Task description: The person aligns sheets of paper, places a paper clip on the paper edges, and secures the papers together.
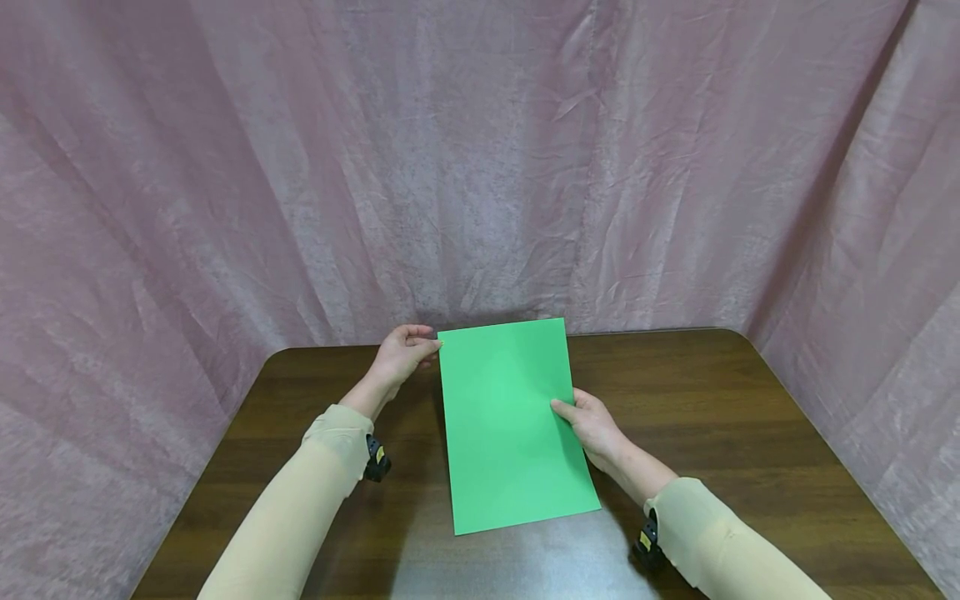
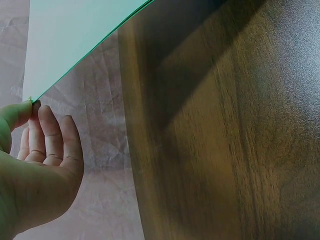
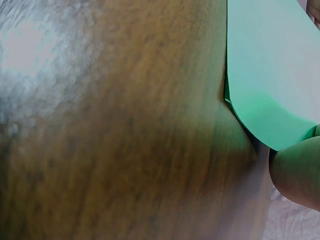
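Green paper (image 1: 510,425) is held up over the table, between my two hands. Its edge looks layered in the left wrist view, and I cannot tell how many sheets there are. My left hand (image 1: 401,357) pinches the upper left corner between thumb and forefinger, the other fingers loosely bent beside it. A tiny yellow bit (image 2: 30,99) shows at that corner by the thumb tip; its kind is unclear. On the right edge, my right hand (image 1: 595,423) grips the paper with the thumb on the front face and the fingers hidden behind. The paper (image 3: 270,75) curves near that hand in the right wrist view.
A brown wooden table (image 1: 697,400) with rounded far corners lies under the paper. Pink curtains (image 1: 465,167) hang close behind its far edge and along the sides. Black wrist devices (image 1: 377,458) sit at both sleeve cuffs. Light glares off the table's near middle.
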`<state>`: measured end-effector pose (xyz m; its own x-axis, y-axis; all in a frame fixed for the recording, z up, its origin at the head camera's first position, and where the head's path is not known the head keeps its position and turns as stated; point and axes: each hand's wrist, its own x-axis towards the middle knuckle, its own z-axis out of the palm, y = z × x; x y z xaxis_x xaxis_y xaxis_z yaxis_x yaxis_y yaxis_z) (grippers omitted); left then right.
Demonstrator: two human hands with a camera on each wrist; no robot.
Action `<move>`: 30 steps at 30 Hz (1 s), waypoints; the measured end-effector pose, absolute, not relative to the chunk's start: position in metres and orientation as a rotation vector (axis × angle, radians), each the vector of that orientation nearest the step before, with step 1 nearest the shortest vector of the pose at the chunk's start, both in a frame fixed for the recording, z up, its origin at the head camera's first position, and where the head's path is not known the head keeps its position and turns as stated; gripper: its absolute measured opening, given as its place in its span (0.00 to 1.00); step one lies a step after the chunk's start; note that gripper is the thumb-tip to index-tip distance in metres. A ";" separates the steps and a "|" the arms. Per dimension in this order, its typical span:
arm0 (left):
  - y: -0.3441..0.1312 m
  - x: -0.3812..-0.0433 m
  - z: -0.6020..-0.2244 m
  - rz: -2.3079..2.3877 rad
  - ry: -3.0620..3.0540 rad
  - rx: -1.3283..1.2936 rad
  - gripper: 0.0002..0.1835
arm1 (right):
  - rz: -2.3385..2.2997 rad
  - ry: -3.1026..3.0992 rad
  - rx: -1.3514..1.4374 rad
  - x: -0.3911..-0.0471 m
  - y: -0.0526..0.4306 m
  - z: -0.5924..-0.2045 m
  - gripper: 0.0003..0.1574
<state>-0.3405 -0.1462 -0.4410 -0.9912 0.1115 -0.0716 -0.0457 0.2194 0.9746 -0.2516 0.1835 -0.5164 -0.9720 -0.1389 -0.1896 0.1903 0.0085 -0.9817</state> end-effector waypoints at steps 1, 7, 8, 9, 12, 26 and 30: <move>-0.146 -0.341 -0.441 1.887 2.349 0.067 0.26 | -2.062 2.049 0.053 -0.252 0.184 -0.517 0.24; -0.147 -0.340 -0.442 1.876 2.359 0.096 0.26 | -2.057 2.054 0.042 -0.250 0.184 -0.516 0.25; -0.146 -0.340 -0.442 1.879 2.356 0.097 0.26 | -2.054 2.056 0.041 -0.250 0.184 -0.516 0.25; -0.146 -0.340 -0.443 1.882 2.352 0.100 0.26 | -2.053 2.058 0.043 -0.250 0.183 -0.516 0.26; -0.146 -0.340 -0.444 1.888 2.344 0.111 0.27 | -2.048 2.060 0.050 -0.249 0.183 -0.516 0.26; -0.144 -0.339 -0.445 1.879 2.330 0.105 0.29 | -2.060 2.032 0.041 -0.249 0.183 -0.516 0.26; -0.143 -0.337 -0.443 1.865 2.331 0.110 0.28 | -2.065 2.023 0.031 -0.249 0.182 -0.517 0.26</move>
